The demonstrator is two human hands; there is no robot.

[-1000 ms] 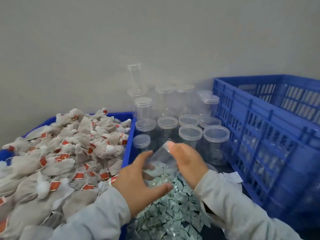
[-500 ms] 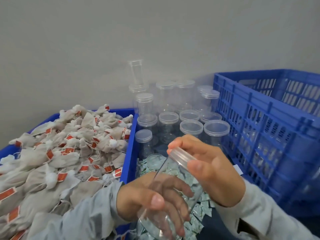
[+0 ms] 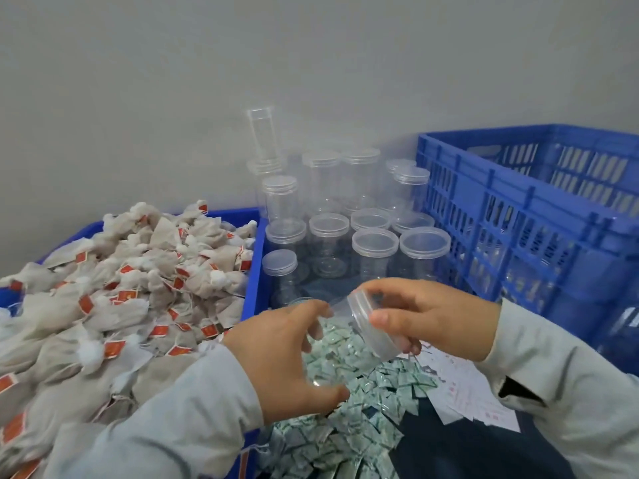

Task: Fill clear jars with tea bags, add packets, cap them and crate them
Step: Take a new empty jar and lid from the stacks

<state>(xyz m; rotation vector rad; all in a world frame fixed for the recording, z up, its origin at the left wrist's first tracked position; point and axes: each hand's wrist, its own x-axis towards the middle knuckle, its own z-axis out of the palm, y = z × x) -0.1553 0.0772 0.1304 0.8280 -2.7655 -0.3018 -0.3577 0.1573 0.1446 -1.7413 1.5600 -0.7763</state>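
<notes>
Clear jar (image 3: 323,344) is lying tilted over the packets (image 3: 349,402); left hand (image 3: 290,361) is curling round its body, right hand (image 3: 425,319) fingers (image 3: 380,318) are pinching its lid (image 3: 370,331).

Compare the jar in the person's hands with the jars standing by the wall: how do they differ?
The held jar lies tilted above the green packets; the standing jars are upright. The held jar's lid is off, pinched in the right hand, while the left hand grips its body; the standing jars are capped. All are clear plastic.
</notes>
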